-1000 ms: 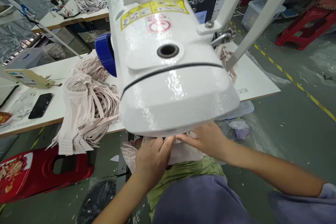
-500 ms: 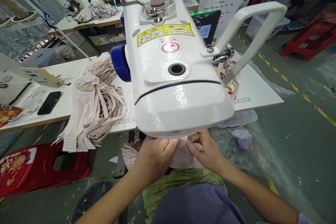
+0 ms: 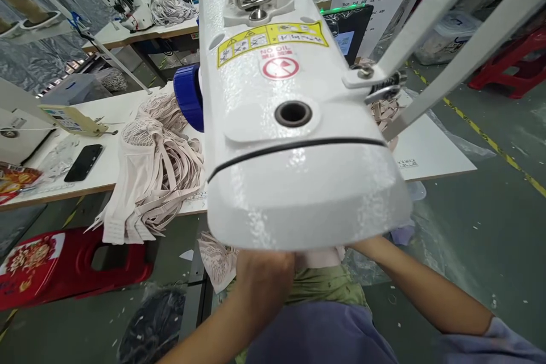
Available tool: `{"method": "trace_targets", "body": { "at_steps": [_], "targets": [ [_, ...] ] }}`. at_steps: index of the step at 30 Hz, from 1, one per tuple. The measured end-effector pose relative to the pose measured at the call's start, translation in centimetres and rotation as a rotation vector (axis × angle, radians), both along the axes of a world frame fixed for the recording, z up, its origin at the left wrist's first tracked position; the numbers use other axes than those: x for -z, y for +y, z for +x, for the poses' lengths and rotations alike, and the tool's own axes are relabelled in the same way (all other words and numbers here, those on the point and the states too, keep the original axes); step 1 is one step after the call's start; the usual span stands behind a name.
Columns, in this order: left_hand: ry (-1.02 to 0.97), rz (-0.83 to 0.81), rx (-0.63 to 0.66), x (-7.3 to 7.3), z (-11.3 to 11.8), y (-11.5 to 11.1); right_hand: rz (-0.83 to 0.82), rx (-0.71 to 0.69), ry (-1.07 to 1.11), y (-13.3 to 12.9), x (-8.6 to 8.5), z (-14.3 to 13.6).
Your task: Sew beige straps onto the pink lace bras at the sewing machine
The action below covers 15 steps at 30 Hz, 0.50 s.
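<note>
A white sewing machine head (image 3: 298,193) fills the middle of the view and covers the work under it. My left hand (image 3: 267,273) reaches beneath its front edge beside beige fabric, its fingers hidden. Of my right arm, the forearm and a bit of wrist show; my right hand is out of sight behind the machine. Beige lace fabric (image 3: 218,259) hangs left of my left hand, and a smooth beige piece (image 3: 321,257) shows between the two arms.
Beige garments (image 3: 145,165) are piled on the white table (image 3: 443,151) left of the machine. A black phone (image 3: 84,163) lies farther left. Below are a red stool (image 3: 46,273) and a dark bag (image 3: 153,324). A white lever (image 3: 460,28) rises at the right.
The machine head looks larger and nearer. My hands have gone farther under it; the right hand, visible before at the fabric, is now hidden, and so are the left fingers.
</note>
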<state>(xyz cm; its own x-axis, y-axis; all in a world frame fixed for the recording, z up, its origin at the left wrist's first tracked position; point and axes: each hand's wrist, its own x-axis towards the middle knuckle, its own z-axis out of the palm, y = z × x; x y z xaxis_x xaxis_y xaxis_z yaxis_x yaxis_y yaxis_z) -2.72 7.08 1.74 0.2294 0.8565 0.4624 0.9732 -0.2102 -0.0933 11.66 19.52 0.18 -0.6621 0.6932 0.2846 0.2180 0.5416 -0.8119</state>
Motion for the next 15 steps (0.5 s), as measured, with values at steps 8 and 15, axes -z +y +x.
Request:
{"method": "trace_targets", "body": {
  "at_steps": [8,15],
  "targets": [
    [0.036,0.006,-0.034,-0.8,0.6,0.3,-0.024,-0.005,0.057,0.4,-0.6,-0.2],
    [0.002,-0.058,-0.031,0.0,0.0,-0.3,-0.038,0.018,0.027,0.3,0.5,0.4]
  ]
}}
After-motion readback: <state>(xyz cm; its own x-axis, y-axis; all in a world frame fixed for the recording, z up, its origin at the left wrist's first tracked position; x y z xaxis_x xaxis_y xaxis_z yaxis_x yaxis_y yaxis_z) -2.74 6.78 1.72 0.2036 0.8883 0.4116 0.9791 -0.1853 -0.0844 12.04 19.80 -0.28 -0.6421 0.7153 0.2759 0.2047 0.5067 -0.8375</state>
